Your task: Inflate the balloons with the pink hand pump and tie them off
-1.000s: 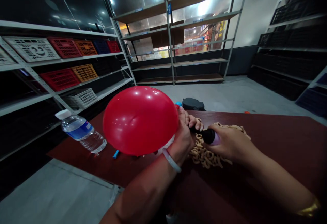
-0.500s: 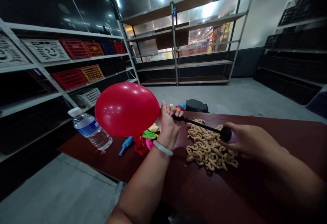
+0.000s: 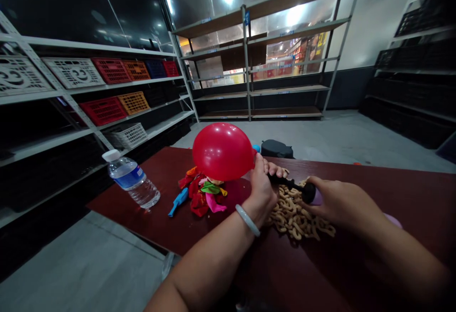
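Observation:
A red inflated balloon (image 3: pixel 223 151) hangs above the table, its neck at the fingers of my left hand (image 3: pixel 262 186). That hand is closed around the neck and the black nozzle end of a balloon pump (image 3: pixel 308 192). My right hand (image 3: pixel 342 205) wraps the pump's pale purple body, and a short stretch of black rod shows between my hands. Under the pump lies a heap of beige, curled snack-like pieces (image 3: pixel 297 217), partly covered by my hands. Left of my left wrist are uninflated balloons (image 3: pixel 199 200) in several colours, with a blue balloon (image 3: pixel 178 201) beside them.
A water bottle (image 3: pixel 133 179) with a white cap stands at the left of the dark red table (image 3: pixel 402 186). A dark grey object (image 3: pixel 277 148) sits beyond the far edge. Shelving with crates (image 3: pixel 74 72) lines the left, and more racks (image 3: pixel 245 65) stand behind.
My left hand and the balloon have moved right, toward my right hand. Less rod shows between my hands. The balloon looks smaller in view, and more of the loose balloons is uncovered.

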`<action>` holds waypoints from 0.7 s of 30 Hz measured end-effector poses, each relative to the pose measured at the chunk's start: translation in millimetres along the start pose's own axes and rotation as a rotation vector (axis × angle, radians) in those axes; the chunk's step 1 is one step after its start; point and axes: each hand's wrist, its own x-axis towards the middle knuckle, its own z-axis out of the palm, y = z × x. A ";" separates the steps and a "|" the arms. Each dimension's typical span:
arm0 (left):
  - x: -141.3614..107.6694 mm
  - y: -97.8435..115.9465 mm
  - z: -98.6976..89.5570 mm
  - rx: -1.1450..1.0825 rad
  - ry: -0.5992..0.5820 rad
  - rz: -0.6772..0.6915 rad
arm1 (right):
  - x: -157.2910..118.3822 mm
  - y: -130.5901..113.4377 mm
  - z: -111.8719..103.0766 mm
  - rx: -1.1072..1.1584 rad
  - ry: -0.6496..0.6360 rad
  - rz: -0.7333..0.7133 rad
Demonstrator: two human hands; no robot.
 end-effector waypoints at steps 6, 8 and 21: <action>-10.1 -19.4 -1.2 0.025 -0.027 -0.049 | -0.9 -9.0 1.2 -0.005 0.014 -0.061; -9.2 -18.5 -0.4 0.014 -0.001 -0.036 | -0.9 -9.6 1.8 0.005 0.044 -0.097; 20.1 16.3 -13.7 0.056 0.171 0.034 | 5.1 12.4 6.6 0.032 0.013 -0.045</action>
